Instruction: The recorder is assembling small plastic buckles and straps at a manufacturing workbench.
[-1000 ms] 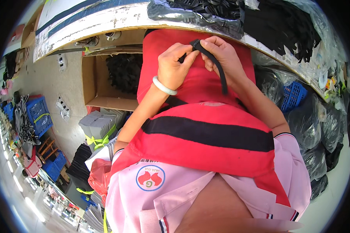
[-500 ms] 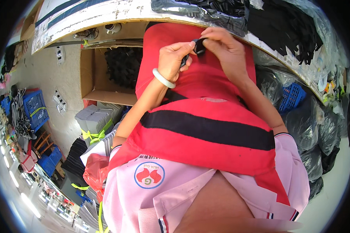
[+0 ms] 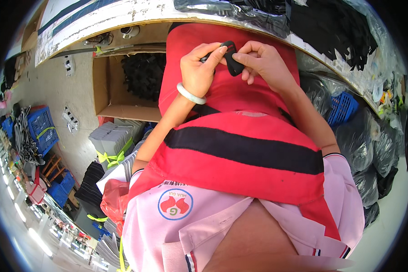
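Observation:
Above my lap, over the red apron, a small black flexible strip spans the gap between my hands. It looks folded or looped; its exact kind I cannot make out. My left hand, with a pale bangle on the wrist, pinches one end between thumb and fingers. On the other side, the thumb and forefinger of my right hand grip its edge, the remaining fingers curled below.
A worn white table crosses the far side, bearing a pile of black strips. An open cardboard box of black pieces stands left, above tied grey stacks. Black plastic bags and a blue basket sit right.
The black strip has turned and now shows a broader face between my hands. My right hand has come down slightly, its fingers more curled; my left hand has shifted a little leftward.

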Available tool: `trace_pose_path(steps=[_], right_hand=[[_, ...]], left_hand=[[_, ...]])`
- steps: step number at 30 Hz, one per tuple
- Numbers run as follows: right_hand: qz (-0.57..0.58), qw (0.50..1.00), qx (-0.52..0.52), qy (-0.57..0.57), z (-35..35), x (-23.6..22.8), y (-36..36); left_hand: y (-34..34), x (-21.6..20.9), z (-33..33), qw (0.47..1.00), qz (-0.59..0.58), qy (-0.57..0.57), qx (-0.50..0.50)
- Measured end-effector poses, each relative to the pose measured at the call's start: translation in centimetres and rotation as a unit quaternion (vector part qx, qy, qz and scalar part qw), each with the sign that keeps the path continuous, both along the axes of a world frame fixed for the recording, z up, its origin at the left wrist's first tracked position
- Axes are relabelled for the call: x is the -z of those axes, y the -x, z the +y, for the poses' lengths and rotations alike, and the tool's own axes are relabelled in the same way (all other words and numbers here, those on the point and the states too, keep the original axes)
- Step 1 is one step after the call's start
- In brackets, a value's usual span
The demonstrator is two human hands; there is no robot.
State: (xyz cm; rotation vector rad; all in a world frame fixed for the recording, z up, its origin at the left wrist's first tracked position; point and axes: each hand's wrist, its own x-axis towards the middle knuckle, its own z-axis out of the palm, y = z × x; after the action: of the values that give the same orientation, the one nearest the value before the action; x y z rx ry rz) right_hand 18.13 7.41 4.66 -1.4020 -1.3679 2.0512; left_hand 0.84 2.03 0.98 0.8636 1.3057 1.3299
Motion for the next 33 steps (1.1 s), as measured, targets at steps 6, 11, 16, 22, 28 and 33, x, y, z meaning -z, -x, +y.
trace_pose_path(steps=[6,11,16,22,28,33], right_hand=[[0.09,0.989,0.113,0.031,-0.7,1.4,0.6],[0.095,0.992,0.076,0.021,-0.3,1.6,0.1],[0.118,0.991,0.062,0.017,-0.7,1.1,0.5],[0.129,0.984,-0.023,0.117,0.6,0.6,-0.8],[0.061,0.995,-0.079,0.004,0.8,0.8,-0.9],[0.066,0.992,-0.013,-0.11,0.0,1.5,-0.1]], left_hand=[[0.1,0.3,0.3,0.982,0.117,-0.146,0.018],[0.7,-0.1,-0.1,0.99,0.088,-0.09,0.057],[1.0,0.2,0.0,0.982,0.11,-0.146,0.054],[1.5,-0.9,-0.9,0.97,0.139,-0.18,0.09],[1.5,-1.5,-1.7,0.964,0.154,-0.185,0.115],[1.9,-1.9,-2.0,0.967,0.141,-0.175,0.117]])
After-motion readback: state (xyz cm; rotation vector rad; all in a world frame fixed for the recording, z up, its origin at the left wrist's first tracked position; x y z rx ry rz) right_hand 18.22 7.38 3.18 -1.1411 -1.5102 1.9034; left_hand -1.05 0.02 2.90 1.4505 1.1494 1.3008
